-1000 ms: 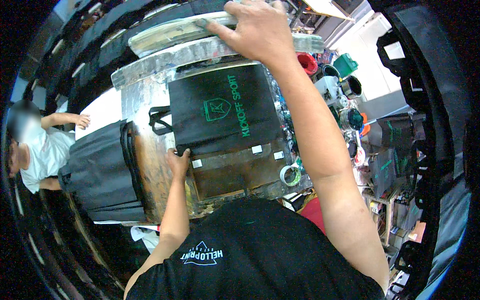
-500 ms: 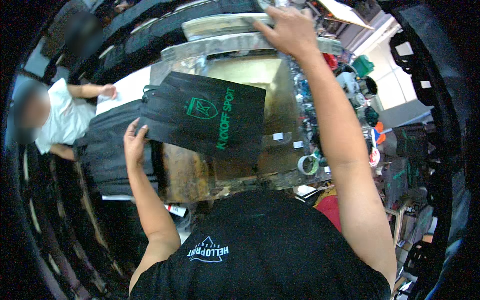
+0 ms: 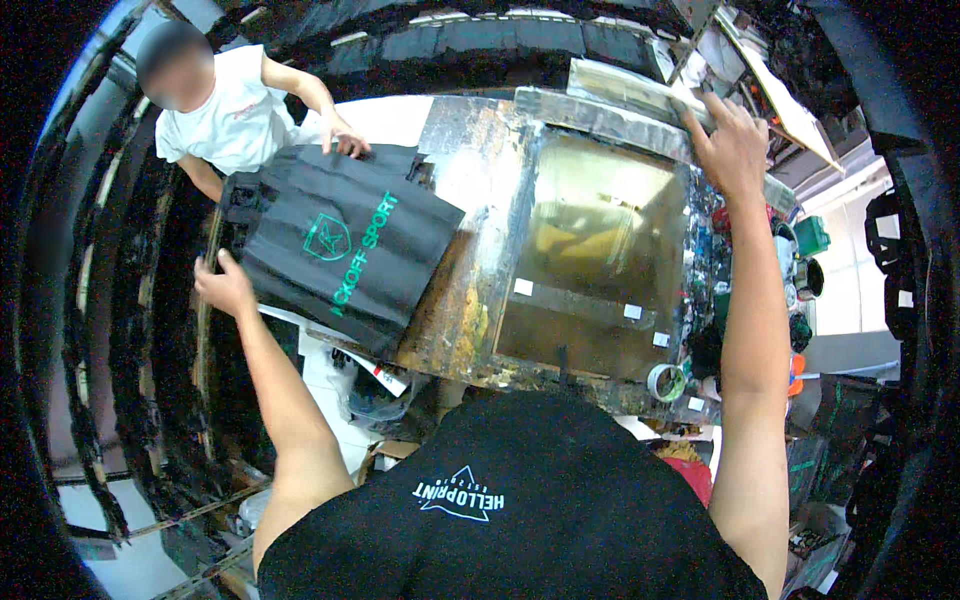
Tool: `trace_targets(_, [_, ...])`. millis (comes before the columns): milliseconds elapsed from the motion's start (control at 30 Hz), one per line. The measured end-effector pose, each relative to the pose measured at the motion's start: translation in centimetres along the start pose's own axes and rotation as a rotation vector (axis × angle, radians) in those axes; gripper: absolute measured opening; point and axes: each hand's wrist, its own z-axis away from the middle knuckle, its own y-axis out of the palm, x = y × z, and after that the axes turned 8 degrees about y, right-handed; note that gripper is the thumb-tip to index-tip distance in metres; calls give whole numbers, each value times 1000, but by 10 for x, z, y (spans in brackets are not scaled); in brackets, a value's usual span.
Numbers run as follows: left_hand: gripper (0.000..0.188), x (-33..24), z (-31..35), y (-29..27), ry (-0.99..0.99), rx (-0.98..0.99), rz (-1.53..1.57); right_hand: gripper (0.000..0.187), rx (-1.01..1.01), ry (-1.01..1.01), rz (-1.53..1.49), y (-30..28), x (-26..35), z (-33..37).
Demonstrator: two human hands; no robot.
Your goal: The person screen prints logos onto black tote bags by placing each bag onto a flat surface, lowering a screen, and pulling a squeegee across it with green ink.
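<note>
A black fabric bag (image 3: 395,265) with a green crest and lettering lies on the left part of the worktable, over other dark fabric. My left hand (image 3: 226,284) is at its left edge, thumb and fingers apart, and nothing shows between them. At the far right my right hand (image 3: 735,150) is closed around the end of a long pale bar (image 3: 625,88). That bar rests along the far edge of a printing screen (image 3: 610,235) with translucent yellowish mesh. Part of my right fingers is hidden behind the hand.
A co-worker in a white shirt (image 3: 225,120) stands at the far left, one hand (image 3: 345,140) at the bag's far edge. Ink pots and a green container (image 3: 812,236) crowd the right side. A tape roll (image 3: 666,382) sits at the screen's near right corner.
The bag has moved left from over the screen and now lies flat at the left. My left hand's fingers have come apart from it. The co-worker's hand has reached the bag.
</note>
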Motion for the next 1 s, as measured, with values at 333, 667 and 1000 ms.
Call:
trace_targets(333, [25,-287,230,-80,623,793,976,50,-38,3,-7,4,-4,-18])
trace_targets(667, [46,-209,188,40,390,738,384,43,-21,-5,-2,6,-5,-15])
trace_targets(1000, [54,-153,194,57,344,949,-115,46,60,36,-20,6,-6,-23])
